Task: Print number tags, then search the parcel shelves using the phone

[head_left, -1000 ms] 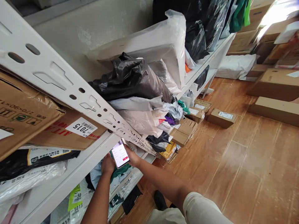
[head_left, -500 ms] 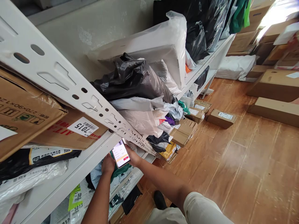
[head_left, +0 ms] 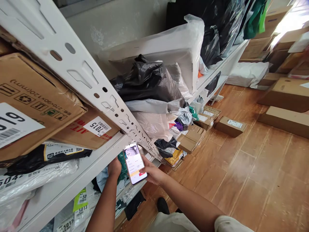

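My right hand (head_left: 151,170) is closed around a smartphone (head_left: 135,166), with the thumb over the lower part of its lit screen. The screen shows a picture at the top and an orange and red strip near the bottom. Left of the phone, my left hand (head_left: 114,167) is curled closed at the edge of the lower shelf. Its fingertips are turned away, so what they grip is hidden. Green plastic packaging (head_left: 122,165) lies right against that hand, partly behind the phone.
A perforated white shelf post (head_left: 94,75) slants across the view. Cardboard boxes (head_left: 31,93) and bagged parcels fill the shelf at left. Beyond the post lies a black plastic parcel (head_left: 149,80). Several boxes, including a small carton (head_left: 230,126), stand on the wooden floor (head_left: 217,180).
The view has shifted slightly, moving the shelves rightward in the picture. My right hand has drawn the phone nearer, and its thumb now reaches over the screen. The left hand remains beside the green packaging.
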`<state>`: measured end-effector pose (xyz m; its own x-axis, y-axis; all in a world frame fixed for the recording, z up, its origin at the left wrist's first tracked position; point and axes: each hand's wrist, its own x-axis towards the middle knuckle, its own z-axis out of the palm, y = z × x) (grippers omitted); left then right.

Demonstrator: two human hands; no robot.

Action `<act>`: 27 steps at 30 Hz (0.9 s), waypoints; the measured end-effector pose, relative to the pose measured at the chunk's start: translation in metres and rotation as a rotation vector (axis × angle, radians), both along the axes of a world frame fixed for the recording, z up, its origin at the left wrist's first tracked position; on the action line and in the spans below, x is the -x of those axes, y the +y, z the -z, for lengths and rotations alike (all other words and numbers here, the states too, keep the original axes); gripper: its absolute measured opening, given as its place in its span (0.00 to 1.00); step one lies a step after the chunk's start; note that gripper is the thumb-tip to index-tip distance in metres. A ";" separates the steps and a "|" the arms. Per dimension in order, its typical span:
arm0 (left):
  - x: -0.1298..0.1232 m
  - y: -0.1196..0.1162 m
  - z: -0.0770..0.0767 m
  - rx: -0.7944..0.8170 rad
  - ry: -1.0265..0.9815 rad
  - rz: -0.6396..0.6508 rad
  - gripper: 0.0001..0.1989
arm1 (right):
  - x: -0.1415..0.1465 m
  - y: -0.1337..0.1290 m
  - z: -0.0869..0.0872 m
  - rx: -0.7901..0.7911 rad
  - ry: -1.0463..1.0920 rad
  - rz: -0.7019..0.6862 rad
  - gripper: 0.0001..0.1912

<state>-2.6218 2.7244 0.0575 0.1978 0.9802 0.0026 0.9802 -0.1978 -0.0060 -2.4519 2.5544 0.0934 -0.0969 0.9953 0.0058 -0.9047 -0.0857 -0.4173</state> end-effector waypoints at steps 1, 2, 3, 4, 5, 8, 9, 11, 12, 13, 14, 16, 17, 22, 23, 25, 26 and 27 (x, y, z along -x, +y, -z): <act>-0.001 0.000 -0.001 0.014 0.012 0.010 0.20 | -0.002 -0.008 -0.003 -0.013 -0.003 -0.015 0.40; -0.001 -0.001 -0.001 0.026 0.023 0.019 0.20 | -0.004 -0.014 -0.005 -0.024 -0.007 -0.027 0.42; -0.002 -0.001 -0.002 0.037 0.033 0.026 0.20 | -0.004 -0.020 -0.008 -0.032 -0.011 -0.034 0.43; -0.002 -0.002 -0.003 0.044 0.039 0.031 0.19 | -0.004 -0.024 -0.009 -0.038 -0.016 -0.038 0.44; -0.002 -0.002 -0.004 0.050 0.045 0.034 0.19 | -0.004 -0.028 -0.011 -0.042 -0.020 -0.040 0.44; -0.004 -0.004 -0.006 0.065 0.058 0.031 0.19 | -0.001 -0.035 -0.013 -0.062 -0.038 -0.028 0.45; -0.004 -0.004 -0.007 0.069 0.061 0.027 0.19 | 0.000 -0.036 -0.013 -0.073 -0.050 -0.024 0.46; -0.005 -0.005 -0.009 0.073 0.067 0.022 0.19 | -0.001 -0.040 -0.012 -0.092 -0.079 -0.019 0.47; -0.005 -0.005 -0.009 0.073 0.070 0.023 0.19 | -0.001 -0.042 -0.012 -0.096 -0.093 -0.015 0.48; -0.005 -0.006 -0.010 0.072 0.073 0.025 0.18 | -0.002 -0.044 -0.012 -0.094 -0.105 -0.013 0.48; -0.005 -0.006 -0.010 0.071 0.076 0.028 0.18 | -0.004 -0.046 -0.011 -0.090 -0.113 -0.010 0.47; -0.005 -0.006 -0.010 0.071 0.082 0.033 0.18 | -0.007 -0.052 -0.010 -0.075 -0.125 -0.002 0.47; -0.005 -0.006 -0.010 0.071 0.085 0.037 0.19 | -0.008 -0.054 -0.008 -0.065 -0.127 0.003 0.46; -0.004 -0.007 -0.011 0.065 0.099 0.060 0.21 | -0.011 -0.071 0.004 -0.018 -0.124 0.016 0.43; -0.004 -0.007 -0.011 0.062 0.104 0.060 0.21 | -0.012 -0.075 0.007 -0.015 -0.127 0.011 0.43; -0.003 -0.007 -0.012 0.056 0.114 0.063 0.21 | -0.012 -0.084 0.013 -0.005 -0.123 0.005 0.43; -0.003 -0.007 -0.012 0.053 0.119 0.067 0.21 | -0.011 -0.088 0.015 0.000 -0.115 0.008 0.42; -0.003 -0.007 -0.012 0.052 0.125 0.071 0.21 | -0.011 -0.092 0.017 0.004 -0.109 0.005 0.42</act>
